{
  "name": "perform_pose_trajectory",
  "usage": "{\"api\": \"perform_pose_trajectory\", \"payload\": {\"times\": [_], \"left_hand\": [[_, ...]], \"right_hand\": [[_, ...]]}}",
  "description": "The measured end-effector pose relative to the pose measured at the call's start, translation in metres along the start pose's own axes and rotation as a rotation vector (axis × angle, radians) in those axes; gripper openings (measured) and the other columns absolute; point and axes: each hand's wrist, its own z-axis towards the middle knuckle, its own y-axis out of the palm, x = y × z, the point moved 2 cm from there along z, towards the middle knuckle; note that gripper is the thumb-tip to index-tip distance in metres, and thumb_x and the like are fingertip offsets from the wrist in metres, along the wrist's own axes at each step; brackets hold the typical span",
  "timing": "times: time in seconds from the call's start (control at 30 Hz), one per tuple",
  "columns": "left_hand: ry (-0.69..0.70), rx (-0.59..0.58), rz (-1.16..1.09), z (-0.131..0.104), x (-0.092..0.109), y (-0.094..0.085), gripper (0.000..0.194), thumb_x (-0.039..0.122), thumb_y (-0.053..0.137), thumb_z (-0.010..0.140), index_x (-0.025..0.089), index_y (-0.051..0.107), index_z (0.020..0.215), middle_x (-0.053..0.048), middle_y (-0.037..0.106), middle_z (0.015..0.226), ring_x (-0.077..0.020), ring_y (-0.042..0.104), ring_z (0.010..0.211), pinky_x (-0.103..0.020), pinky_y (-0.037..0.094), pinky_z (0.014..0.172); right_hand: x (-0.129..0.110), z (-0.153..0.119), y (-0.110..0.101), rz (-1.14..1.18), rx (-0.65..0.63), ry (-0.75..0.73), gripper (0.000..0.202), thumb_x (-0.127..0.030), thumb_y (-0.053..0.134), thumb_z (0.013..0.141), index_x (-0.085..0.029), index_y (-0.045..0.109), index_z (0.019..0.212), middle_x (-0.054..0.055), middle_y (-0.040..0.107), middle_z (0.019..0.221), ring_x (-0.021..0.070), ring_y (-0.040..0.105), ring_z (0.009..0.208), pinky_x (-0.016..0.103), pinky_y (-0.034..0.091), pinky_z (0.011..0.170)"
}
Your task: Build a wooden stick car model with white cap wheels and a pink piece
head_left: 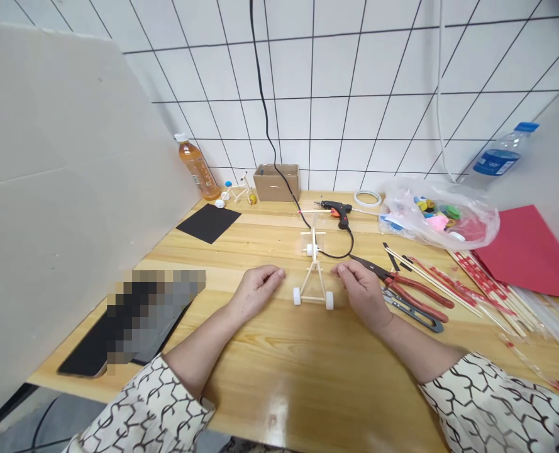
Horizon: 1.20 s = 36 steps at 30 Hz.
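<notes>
A small vehicle of thin wooden sticks [314, 277] stands on the wooden table, with white wheels at its near corners and another white wheel farther up. My left hand [259, 290] rests on the table to its left, fingers curled together, not touching it. On its right side, my right hand [361, 290] lies with fingers curled and thumb against them, close to the frame but apart from it. Nothing shows in either hand. Beside my right hand are red-handled pliers [418, 292] and a grey utility knife [414, 311].
Behind stand a glue gun [338, 209], a tape roll [367, 199], a cardboard box [277, 184] and an orange drink bottle [198, 167]. Wooden sticks [434, 283], a plastic bag [439, 214] and red paper [527, 251] lie right. Black paper [209, 223] and a phone [88, 346] lie left.
</notes>
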Motion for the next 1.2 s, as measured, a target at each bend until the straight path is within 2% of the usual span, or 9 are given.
{"api": "perform_pose_trajectory", "payload": {"times": [0.27,0.83,1.07,1.2], "left_hand": [[0.043,-0.009,0.030,0.000,-0.001,0.001,0.038,0.041,0.040,0.086,0.015,0.048,0.059,0.004,0.039,0.055,-0.0092,0.038,0.054,-0.020,0.031,0.052],[0.080,-0.009,0.070,-0.002,0.006,0.000,0.038,0.040,0.039,0.085,0.015,0.047,0.057,0.004,0.035,0.056,-0.0095,0.037,0.055,-0.020,0.031,0.051],[0.071,-0.016,0.114,-0.002,0.006,0.000,0.038,0.041,0.039,0.086,0.015,0.054,0.063,0.003,0.043,0.058,-0.0113,0.043,0.058,-0.020,0.035,0.054],[0.076,-0.016,0.150,-0.001,0.005,-0.001,0.038,0.042,0.039,0.086,0.015,0.061,0.072,0.000,0.053,0.063,-0.0135,0.050,0.063,-0.022,0.039,0.060]], "right_hand": [[0.003,0.000,0.001,0.006,0.003,0.019,0.025,-0.033,0.044,0.085,-0.017,0.061,0.075,0.001,0.059,0.071,0.0147,0.052,0.066,0.026,0.038,0.061],[0.000,0.000,0.001,0.017,-0.005,0.008,0.026,-0.034,0.044,0.085,-0.017,0.061,0.073,0.002,0.060,0.070,0.0150,0.053,0.064,0.026,0.039,0.059],[-0.005,0.005,-0.007,-0.014,0.022,-0.012,0.025,-0.034,0.045,0.085,-0.017,0.061,0.074,0.002,0.060,0.070,0.0148,0.054,0.066,0.025,0.041,0.060],[-0.013,0.013,-0.020,-0.038,0.040,-0.033,0.025,-0.034,0.045,0.084,-0.017,0.061,0.075,0.003,0.060,0.071,0.0145,0.054,0.066,0.026,0.042,0.062]]}}
